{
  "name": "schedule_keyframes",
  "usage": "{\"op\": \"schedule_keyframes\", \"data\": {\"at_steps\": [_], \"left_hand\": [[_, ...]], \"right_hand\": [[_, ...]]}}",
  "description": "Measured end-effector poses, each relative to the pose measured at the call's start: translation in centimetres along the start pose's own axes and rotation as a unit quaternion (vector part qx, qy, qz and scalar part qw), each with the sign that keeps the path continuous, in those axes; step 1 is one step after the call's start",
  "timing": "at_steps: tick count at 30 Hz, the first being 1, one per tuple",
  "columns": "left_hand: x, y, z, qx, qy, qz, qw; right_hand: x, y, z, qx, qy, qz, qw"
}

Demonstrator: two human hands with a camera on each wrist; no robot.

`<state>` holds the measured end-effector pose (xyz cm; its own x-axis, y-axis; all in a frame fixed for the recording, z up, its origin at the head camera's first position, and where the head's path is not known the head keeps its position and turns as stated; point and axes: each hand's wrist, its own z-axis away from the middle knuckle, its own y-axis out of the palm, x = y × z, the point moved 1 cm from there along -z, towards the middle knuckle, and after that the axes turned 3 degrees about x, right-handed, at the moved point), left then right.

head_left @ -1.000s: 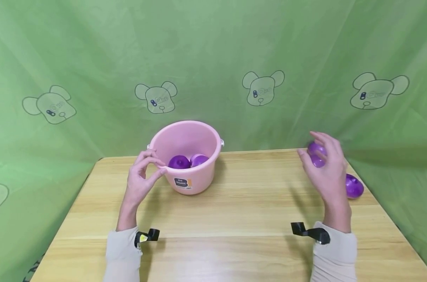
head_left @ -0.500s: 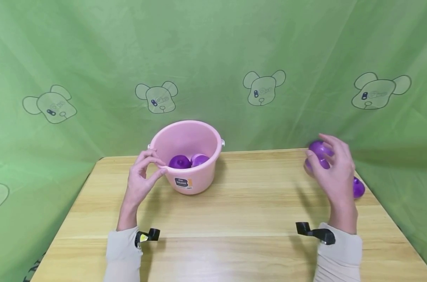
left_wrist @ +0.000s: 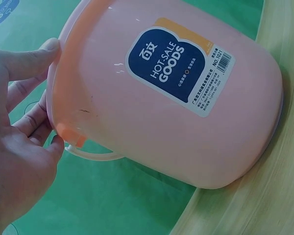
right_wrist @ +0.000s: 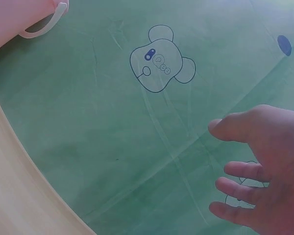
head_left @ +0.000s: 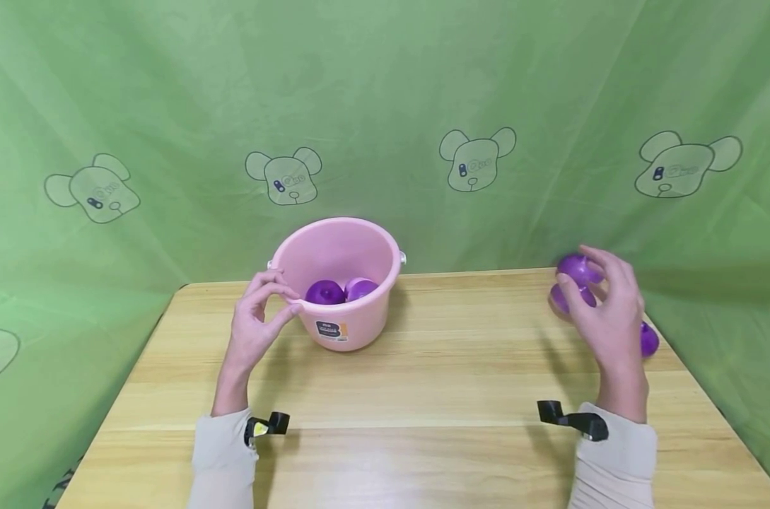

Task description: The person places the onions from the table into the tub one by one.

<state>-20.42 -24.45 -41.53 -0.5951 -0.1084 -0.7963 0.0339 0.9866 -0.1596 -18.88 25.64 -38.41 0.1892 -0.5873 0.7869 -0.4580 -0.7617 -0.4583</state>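
Note:
My left hand [head_left: 252, 322] pinches the near left rim of a pink plastic bucket [head_left: 365, 322] between thumb and fingers; the left wrist view shows fingertips at the rim and a label on the bucket wall [left_wrist: 235, 132]. Inside the bucket lie a dark purple round thing [head_left: 324, 292] with a small nub and a lighter purple one [head_left: 359, 288]. My right hand [head_left: 614, 311] hovers at the back right, thumb and fingers spread apart, holding nothing. It overlaps shiny purple round things: one at the back [head_left: 574, 267], one before it [head_left: 564, 300], and one behind the wrist [head_left: 649, 341], partly hidden.
A wooden table [head_left: 423, 396] carries everything. Its back edge meets a green curtain [head_left: 385, 106] printed with bear heads, which also hangs along both sides. The bucket's white handle [left_wrist: 95, 155] hangs down at its far side.
My right hand has shifted slightly right, uncovering more of the two back purple things and covering more of the one at the right. The left hand and the bucket have stayed put.

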Motion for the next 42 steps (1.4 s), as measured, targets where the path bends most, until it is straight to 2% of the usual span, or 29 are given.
{"op": "schedule_keyframes", "data": {"at_steps": [12, 21, 42], "left_hand": [[0.0, 0.0, 0.0, -0.001, 0.004, 0.001, 1.0000], [0.0, 0.0, 0.0, 0.000, 0.005, -0.003, 1.0000], [-0.1, 0.1, 0.0, -0.002, 0.000, 0.001, 1.0000]], "right_hand": [[-0.8, 0.1, -0.1, 0.018, 0.017, 0.004, 0.9997], [-1.6, 0.1, -0.1, 0.013, 0.014, 0.005, 0.9998], [-3.8, 0.0, -0.5, 0.024, 0.065, 0.014, 0.9975]]}}
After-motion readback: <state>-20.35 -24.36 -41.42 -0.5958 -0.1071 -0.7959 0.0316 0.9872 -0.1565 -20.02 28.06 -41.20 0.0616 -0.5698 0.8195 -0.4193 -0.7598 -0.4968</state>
